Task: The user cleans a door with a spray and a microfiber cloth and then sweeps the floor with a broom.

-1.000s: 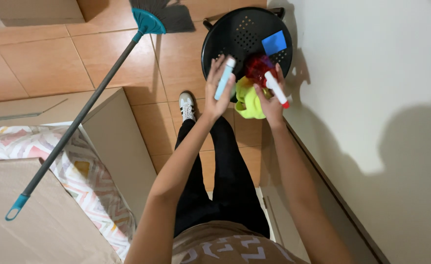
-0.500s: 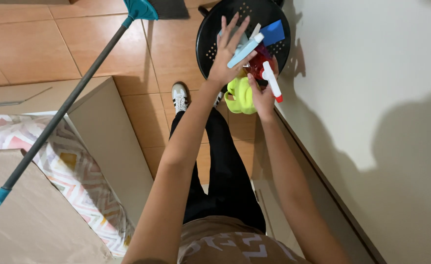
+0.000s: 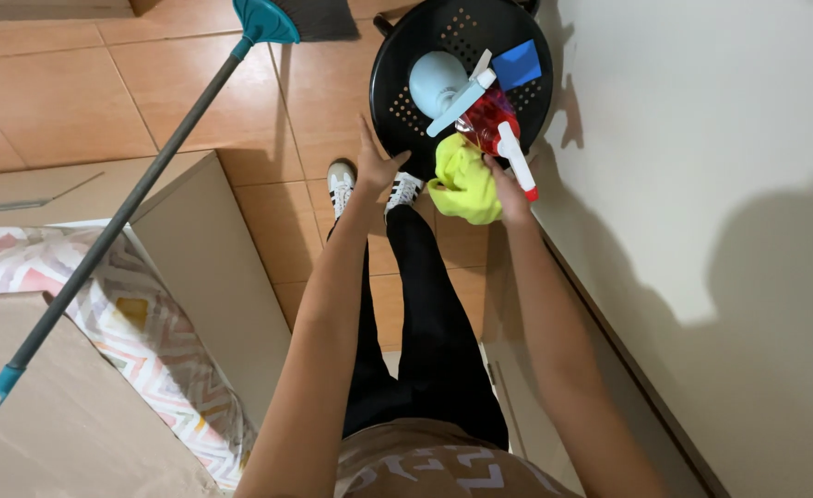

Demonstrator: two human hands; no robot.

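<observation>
My left hand (image 3: 376,164) rests open-fingered on the black basket's (image 3: 397,88) rim, while my right hand (image 3: 510,192) grips the red spray bottle (image 3: 489,118) beside the yellow cloth (image 3: 466,180).

Worn on the head; looking steeply down along both arms to the tiled floor (image 3: 65,101); near enough for forearms to fill the lower edge.

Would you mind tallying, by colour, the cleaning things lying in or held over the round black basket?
Pale blue spray bottle lying in the round black perforated basket: 1
Red spray bottle with a white trigger, in the right hand: 1
Yellow cloth, also in the right hand: 1
Blue rectangular sponge: 1
Total: 4
</observation>
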